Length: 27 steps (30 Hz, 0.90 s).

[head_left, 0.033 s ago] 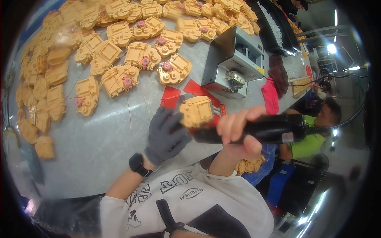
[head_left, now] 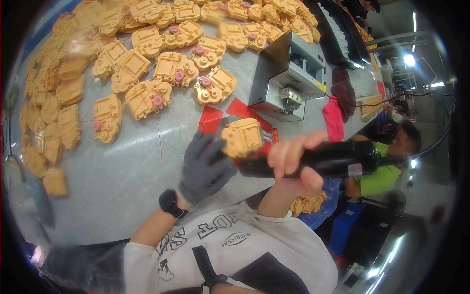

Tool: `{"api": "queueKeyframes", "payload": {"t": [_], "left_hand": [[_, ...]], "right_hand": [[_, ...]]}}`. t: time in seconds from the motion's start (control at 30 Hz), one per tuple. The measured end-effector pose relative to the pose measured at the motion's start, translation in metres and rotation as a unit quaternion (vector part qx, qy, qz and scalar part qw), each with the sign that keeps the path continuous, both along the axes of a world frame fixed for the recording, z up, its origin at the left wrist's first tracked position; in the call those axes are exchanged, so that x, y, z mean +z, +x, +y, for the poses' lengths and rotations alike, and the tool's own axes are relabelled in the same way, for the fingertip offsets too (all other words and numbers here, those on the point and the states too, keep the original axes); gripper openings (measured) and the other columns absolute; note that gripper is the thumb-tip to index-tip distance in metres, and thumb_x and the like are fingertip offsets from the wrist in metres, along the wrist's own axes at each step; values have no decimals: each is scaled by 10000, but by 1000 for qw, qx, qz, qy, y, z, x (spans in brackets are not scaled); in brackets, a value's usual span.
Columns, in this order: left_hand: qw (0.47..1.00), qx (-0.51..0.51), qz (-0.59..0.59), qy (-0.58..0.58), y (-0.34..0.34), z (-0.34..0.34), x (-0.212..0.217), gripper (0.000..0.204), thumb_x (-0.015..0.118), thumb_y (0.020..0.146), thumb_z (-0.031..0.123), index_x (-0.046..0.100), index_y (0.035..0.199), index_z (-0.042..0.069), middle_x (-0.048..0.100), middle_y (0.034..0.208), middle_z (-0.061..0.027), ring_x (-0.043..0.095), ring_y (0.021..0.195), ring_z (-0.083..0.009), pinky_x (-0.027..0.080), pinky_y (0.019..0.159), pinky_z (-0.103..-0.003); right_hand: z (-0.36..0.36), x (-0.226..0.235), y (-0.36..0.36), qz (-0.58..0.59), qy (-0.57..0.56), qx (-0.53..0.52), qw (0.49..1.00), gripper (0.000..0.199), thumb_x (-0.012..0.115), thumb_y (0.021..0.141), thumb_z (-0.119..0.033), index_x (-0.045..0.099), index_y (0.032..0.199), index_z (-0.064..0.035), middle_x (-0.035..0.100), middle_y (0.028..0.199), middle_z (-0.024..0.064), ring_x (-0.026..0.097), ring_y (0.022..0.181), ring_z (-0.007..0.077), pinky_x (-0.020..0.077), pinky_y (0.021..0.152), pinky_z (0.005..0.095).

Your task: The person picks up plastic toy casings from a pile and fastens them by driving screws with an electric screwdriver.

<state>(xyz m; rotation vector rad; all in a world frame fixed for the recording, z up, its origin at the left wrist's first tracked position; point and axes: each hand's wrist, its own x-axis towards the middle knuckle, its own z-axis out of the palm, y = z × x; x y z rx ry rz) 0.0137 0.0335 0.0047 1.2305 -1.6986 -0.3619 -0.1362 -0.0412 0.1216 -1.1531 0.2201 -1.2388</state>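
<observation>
My left hand (head_left: 205, 169), in a grey glove, grips a yellow plastic housing (head_left: 243, 138) by its left side. The housing is raised above the table, with a rectangular recess facing up. My bare right hand (head_left: 298, 161) is wrapped round a black electric screwdriver (head_left: 338, 160), whose cable runs off to the right. The screwdriver lies almost level, its front end close to the lower edge of the housing. I cannot make out its bit. Under the raised housing, red patches (head_left: 211, 119) show on the grey table (head_left: 132, 171).
Many similar housings lie at the left and back, such as one with a pink round part (head_left: 216, 85). A grey-black machine (head_left: 289, 78) stands behind my right hand. Pink cloth (head_left: 334, 119) lies beside it. A person in a lime-green top (head_left: 377, 179) sits at the right.
</observation>
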Motion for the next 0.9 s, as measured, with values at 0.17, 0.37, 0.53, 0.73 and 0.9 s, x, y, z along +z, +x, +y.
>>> {"api": "queueKeyframes", "payload": {"t": [0.17,0.37,0.53,0.73,0.9], "left_hand": [[1000,-1,-6,-6,1,0,0,298,674,621,180,607,910,150,504,1164,-132,414,1094,-377,301,966,-522],[1000,-7,-12,-11,-1,0,1,336,685,625,208,598,944,149,490,1174,-148,399,1106,-383,305,961,-510],[998,44,-14,39,-2,1,5,508,707,645,294,538,1099,143,389,1265,-188,348,1150,-408,319,945,-473],[996,25,-51,72,-5,-5,4,577,698,650,284,489,1162,117,391,1258,-197,347,1149,-426,332,933,-487],[997,5,-29,69,-3,-8,2,569,689,650,250,480,1158,99,423,1212,-207,387,1110,-428,349,921,-487]], "right_hand": [[0,-3,2,-5,10,6,1000,408,529,681,-93,353,1045,-32,487,657,81,515,536,183,434,580,329],[1,1,-2,-3,7,1,1000,405,532,683,-100,357,1042,-29,487,659,84,513,539,190,428,578,331],[-3,11,-16,18,-39,-103,994,413,523,693,-89,364,1067,-15,486,655,89,508,538,198,424,588,338],[-4,3,-17,114,-64,-168,977,394,521,718,-122,383,1073,-19,471,656,79,467,525,173,391,560,321],[-6,0,-15,129,-66,-174,974,381,518,712,-92,381,1059,-18,475,660,88,469,533,178,391,557,313]]}}
